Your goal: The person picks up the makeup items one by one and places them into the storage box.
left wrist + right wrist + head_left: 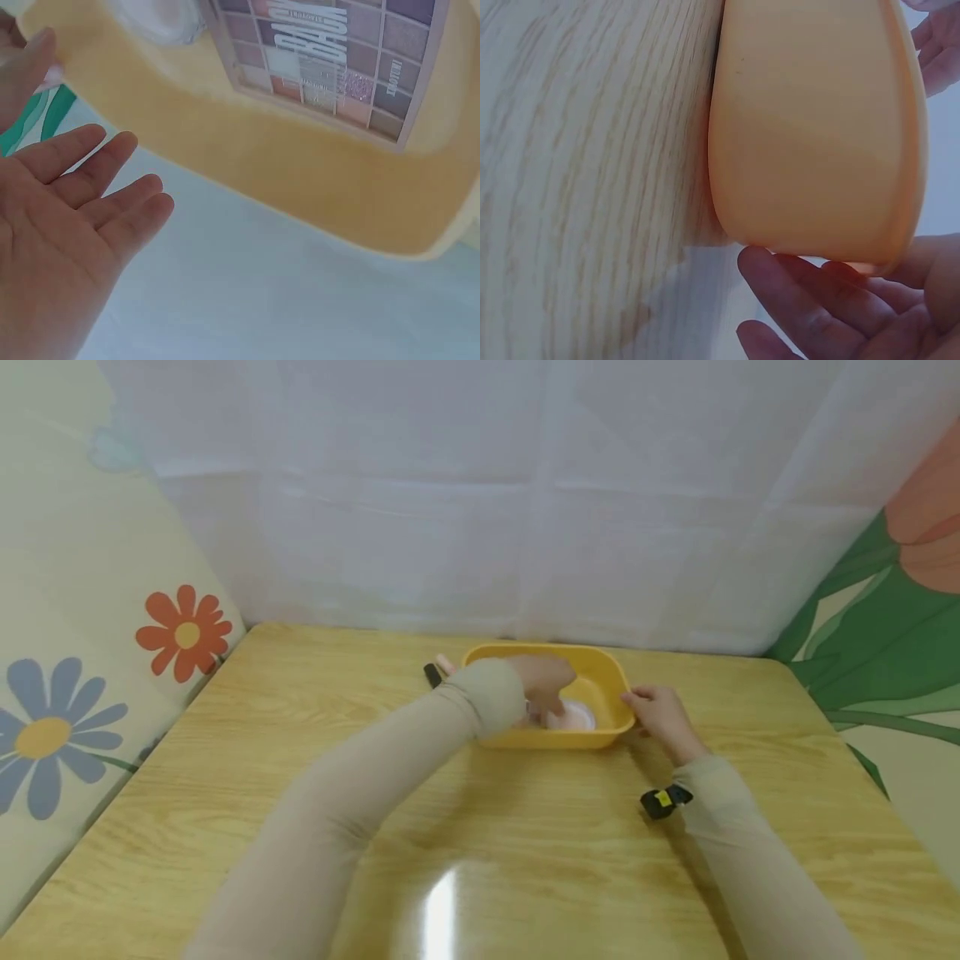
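Note:
A yellow plastic basin (pixel 555 740) stands toward the back of the table. My left hand (pixel 543 681) reaches over it, fingers pointing down inside the rim. The left wrist view shows that hand (pixel 67 217) palm visible, fingers spread and nearly straight, nothing between them. In the basin lie an eyeshadow palette (pixel 322 56) with a clear lid and many-coloured pans, and a round whitish case (pixel 161 19). My right hand (pixel 663 718) grips the basin's right end. In the right wrist view its thumb is at the rim and its fingers (pixel 810 292) are against the outer wall.
Left of the basin, a black-capped stick (pixel 432 675) and a pink stick (pixel 446 664) lie on the wooden table (pixel 337 693). A white cloth (pixel 420 510) hangs behind. Flower-painted walls flank both sides. A black wrist camera (pixel 663 802) sits on my right sleeve.

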Available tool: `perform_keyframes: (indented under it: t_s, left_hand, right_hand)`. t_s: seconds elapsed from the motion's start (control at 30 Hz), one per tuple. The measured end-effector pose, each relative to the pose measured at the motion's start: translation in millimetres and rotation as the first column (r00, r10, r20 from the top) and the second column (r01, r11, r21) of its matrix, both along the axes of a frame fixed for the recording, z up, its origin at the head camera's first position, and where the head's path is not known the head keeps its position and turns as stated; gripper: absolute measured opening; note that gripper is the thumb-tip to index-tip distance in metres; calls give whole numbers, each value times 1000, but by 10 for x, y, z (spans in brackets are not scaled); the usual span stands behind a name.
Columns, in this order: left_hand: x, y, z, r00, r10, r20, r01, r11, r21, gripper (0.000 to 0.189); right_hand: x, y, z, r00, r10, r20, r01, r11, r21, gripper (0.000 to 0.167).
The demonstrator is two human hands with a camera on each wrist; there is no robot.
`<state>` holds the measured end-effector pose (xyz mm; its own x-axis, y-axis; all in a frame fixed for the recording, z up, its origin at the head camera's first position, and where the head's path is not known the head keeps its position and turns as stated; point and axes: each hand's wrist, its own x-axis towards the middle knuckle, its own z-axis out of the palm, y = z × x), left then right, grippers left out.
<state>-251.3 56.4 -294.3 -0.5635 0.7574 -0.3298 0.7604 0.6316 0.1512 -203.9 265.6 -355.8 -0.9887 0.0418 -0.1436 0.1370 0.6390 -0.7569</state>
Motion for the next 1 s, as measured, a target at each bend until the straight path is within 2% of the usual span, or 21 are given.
perform_keyframes:
  t_s: [0.1, 0.27, 0.53, 1.0]
  left_hand:
    - [-32, -48, 54, 1000, -9, 14, 9, 1000, 12, 41]
    - [-7, -180, 132, 999, 31, 37, -33, 998, 50, 48]
    - [84, -416, 190, 999, 20, -34, -19, 999, 44, 54]
    - [206, -782, 315, 992, 110, 65, -118, 985, 130, 64]
  right_hand:
    - [-3, 6, -4, 1000, -3, 10, 3, 1000, -5, 47]
    - [-1, 11, -13, 1000, -4, 3, 4, 1000, -9, 47]
    - [5, 13, -10, 1000, -7, -3, 7, 1000, -5, 45]
    - [-17, 32, 12, 1000, 16, 20, -17, 999, 32, 47]
